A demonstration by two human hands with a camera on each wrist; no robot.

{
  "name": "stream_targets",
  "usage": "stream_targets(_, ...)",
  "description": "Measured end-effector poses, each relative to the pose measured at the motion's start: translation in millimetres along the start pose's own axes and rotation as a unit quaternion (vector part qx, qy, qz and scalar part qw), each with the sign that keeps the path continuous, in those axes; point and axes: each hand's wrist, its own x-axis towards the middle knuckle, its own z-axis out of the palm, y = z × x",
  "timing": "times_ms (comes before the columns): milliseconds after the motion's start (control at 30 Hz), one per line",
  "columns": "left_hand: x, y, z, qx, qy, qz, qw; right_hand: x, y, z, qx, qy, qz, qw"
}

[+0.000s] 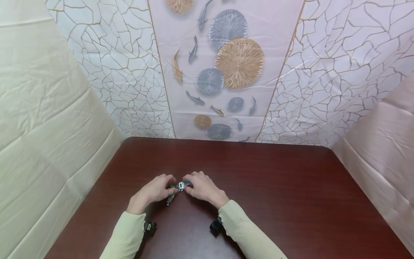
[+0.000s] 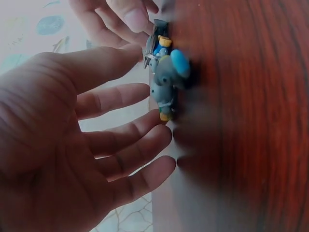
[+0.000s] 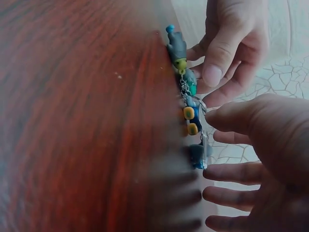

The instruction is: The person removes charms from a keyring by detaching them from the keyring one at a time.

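Observation:
On the dark red-brown table lies a keychain (image 1: 181, 186) with a silver rectangular piece, a small chain and several little cartoon figures. A grey figure with a blue tip (image 2: 166, 77) lies by my left hand (image 1: 156, 189), whose thumb and index fingertips touch the keychain, the other fingers spread. On its other side is my right hand (image 1: 202, 187). The right thumb tip is right at a blue figure with yellow feet (image 3: 189, 113), and the fairly straight fingers come down beside a dark blue-grey piece (image 3: 197, 154). Another grey figure (image 3: 177, 47) lies farthest toward the left hand.
The table (image 1: 275, 201) stretches away on both sides and behind the hands. A patterned cloth (image 1: 194, 100) hangs behind it, with pale cloth (image 1: 42, 126) at the left and right. Black cameras (image 1: 150, 227) sit at both wrists.

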Motion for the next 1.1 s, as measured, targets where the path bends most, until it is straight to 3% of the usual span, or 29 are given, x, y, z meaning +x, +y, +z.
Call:
stream_targets(233, 2.6, 1.7, 3.5, 0.033, 0.005, 0.0, 0.9994, 4, -5, 3, -0.004, 0.003, -0.003, 1.0)
stream_targets(600, 5.3, 10.4, 11.6, 0.06, -0.001, -0.035, 0.9976, 9, -13, 3, -0.047, -0.013, 0.013, 0.999)
stream_targets(900, 4.9, 14.9, 12.6, 0.072, 0.003, -0.032, 0.9969, 12, -13, 4, -0.064, -0.016, 0.019, 0.998)
stream_targets(1100, 6.0, 14.9, 14.0, 0.082, 0.006, -0.017, 0.9964, 11, -12, 2, -0.046, -0.016, 0.016, 0.999)
